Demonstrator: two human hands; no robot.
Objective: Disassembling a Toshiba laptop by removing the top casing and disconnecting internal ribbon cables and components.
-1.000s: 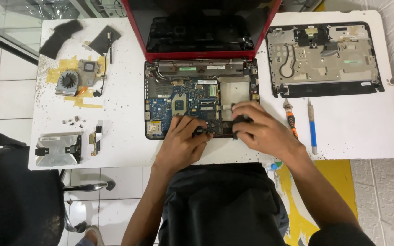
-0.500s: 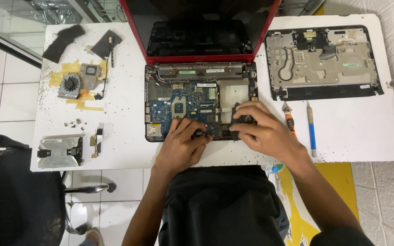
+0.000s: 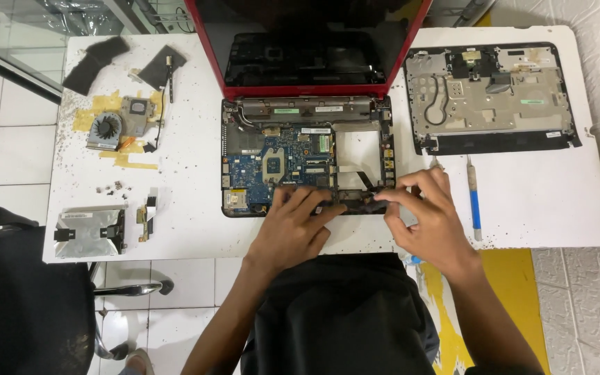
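A red laptop (image 3: 307,90) lies opened up on the white table (image 3: 189,208), its blue motherboard (image 3: 276,167) bare inside the black base. My left hand (image 3: 293,229) rests on the base's front edge, fingers spread over the board's lower part. My right hand (image 3: 428,215) is at the front right corner, its fingertips pinching a small dark part of the base rim. Whether either hand holds a loose piece is hidden by the fingers.
The removed palm-rest cover (image 3: 491,97) lies at the right, with a blue-handled tool (image 3: 475,201) below it. At the left are a cooling fan with heatsink (image 3: 109,128), dark covers (image 3: 95,62), a silver drive (image 3: 88,232), small screws (image 3: 109,187). A black chair (image 3: 15,305) stands at lower left.
My right hand has shifted to the right along the laptop's front edge and its fingers have spread. The left hand stays in nearly the same place.
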